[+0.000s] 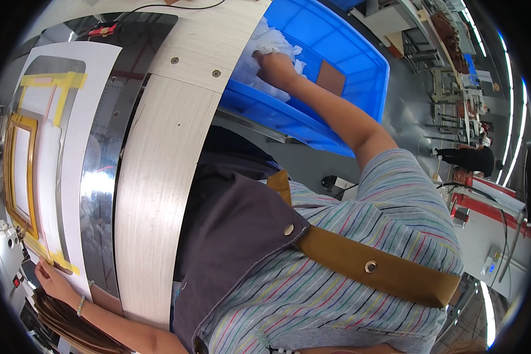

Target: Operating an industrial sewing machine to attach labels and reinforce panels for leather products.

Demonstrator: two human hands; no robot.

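My right hand (pixel 279 71) reaches into a blue plastic bin (pixel 366 56), its fingers curled into crumpled, thin white wrapping (pixel 272 40). The wrapping's exact material is hard to tell. Down at the lower left, my left hand (pixel 58 285) has its fingers bent at the taped corner of a flat template (pixel 54 171). This template has a grey border, yellow tape along its edges and a pale middle. It lies on a white sheet (pixel 94 118). On it rests a yellow-brown rectangular frame (pixel 34 177) with a white centre.
A glossy dark plate (pixel 103 147) lies under the white sheet on a pale wood-grain table (pixel 153 194). Brown flat pieces (pixel 59 315) are stacked beside my left forearm. Inside the bin stands a brown panel (pixel 331 78). Another person (pixel 475 159) is far off among workbenches.
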